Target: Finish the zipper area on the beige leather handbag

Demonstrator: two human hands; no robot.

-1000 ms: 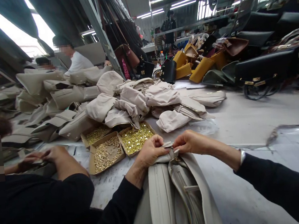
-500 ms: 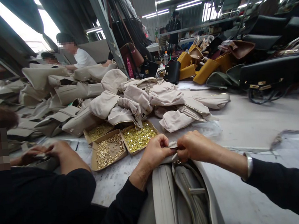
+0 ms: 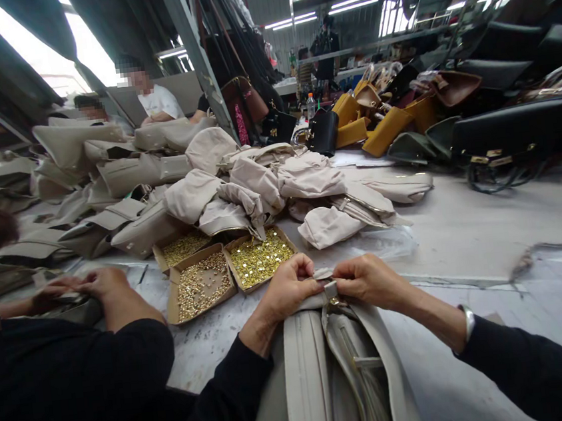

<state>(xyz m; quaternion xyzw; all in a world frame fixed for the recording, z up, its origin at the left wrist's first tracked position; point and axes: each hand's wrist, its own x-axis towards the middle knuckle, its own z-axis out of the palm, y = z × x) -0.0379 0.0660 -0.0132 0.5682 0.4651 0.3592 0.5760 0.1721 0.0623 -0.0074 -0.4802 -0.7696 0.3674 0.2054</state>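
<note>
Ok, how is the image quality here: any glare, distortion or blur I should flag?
Head view: skylight at upper left blown out white; wide-lens bending of the steel post and edges; both hands and beige bag sharp and evenly lit; faces pixelated.

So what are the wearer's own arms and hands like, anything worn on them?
Both hands are bare, no gloves: the left hand and the right hand. Each arm is in a long black sleeve, the left sleeve and the right sleeve. A silver bracelet shows at the right wrist, just ahead of the cuff. No rings can be made out.
</note>
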